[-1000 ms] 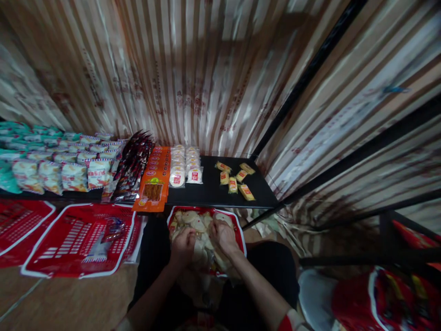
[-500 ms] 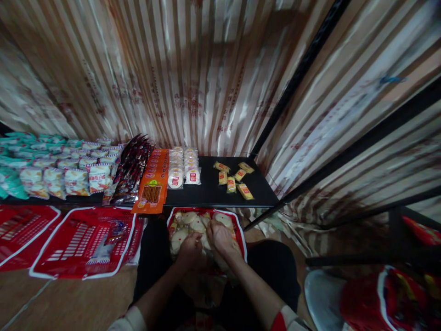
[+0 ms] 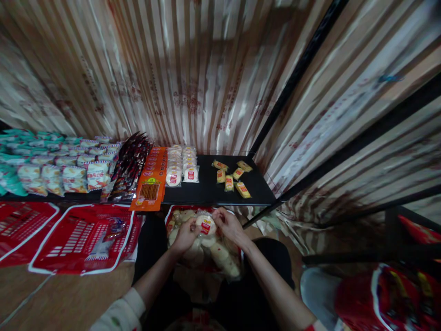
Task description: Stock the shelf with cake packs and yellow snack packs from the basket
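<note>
Just above the basket's contents I hold up a round, pale wrapped cracker with a red label facing me. My left hand grips its left side, and my right hand pinches the clear wrapper at the right. Beneath, a red basket with a white rim sits between my knees, filled with more round wrapped crackers. On the black shelf ahead stand two rows of the same kind of round packets, labels facing forward.
Several small yellow packets lie loosely on the black shelf. Left of the crackers are orange packets, dark packets and white-and-teal bags. Another red basket is at the left; a black post slants at the right.
My hands have come up out of the pile with one wrapped cracker, now held label-forward between them. The view has shifted slightly; the shelf's packets stay put.
</note>
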Available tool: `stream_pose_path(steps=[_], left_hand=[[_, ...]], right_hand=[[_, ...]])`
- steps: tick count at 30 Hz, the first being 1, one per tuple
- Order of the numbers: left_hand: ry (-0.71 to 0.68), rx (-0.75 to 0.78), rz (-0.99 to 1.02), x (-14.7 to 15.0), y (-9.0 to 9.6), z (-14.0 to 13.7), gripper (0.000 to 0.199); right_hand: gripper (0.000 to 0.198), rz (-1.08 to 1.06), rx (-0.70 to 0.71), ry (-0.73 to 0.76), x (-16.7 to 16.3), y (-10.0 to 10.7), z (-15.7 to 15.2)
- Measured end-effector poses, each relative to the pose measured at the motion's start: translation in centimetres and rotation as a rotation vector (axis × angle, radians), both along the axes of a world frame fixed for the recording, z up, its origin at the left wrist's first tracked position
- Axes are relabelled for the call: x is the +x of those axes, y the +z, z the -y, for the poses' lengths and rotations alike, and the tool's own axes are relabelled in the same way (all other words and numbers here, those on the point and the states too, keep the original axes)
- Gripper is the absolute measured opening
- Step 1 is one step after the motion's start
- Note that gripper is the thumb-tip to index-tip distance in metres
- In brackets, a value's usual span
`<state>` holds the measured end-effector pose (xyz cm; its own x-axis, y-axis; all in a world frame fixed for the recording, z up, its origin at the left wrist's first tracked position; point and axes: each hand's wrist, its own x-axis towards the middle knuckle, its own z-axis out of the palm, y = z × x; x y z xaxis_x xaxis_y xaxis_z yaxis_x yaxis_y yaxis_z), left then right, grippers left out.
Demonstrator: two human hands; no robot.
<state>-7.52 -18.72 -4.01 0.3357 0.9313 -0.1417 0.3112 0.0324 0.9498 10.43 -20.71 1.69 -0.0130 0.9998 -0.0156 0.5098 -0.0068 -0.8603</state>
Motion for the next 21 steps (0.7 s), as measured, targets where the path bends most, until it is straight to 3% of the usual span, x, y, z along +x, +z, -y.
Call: stream_pose_path(steps=[8,15,21], left_hand=[[0.138,-0.122,0.176,-0.3,0.2,-0.3,0.017],[0.221,-0.221,0.299,0.4,1.0,-0.7,0.022],[0.279,-0.125,0.218,0.4,1.4,-2.2,0.024]], right_hand=[[0.039,-0.417,-0.125,-0.136,-1.0,-2.0,-0.3],[0.04,-0.483,-0.173,-0.115,-2.2,-2.8,0.0],[0.032,-0.38,-0.151,-0.111,-2.9,-1.9,-1.7]])
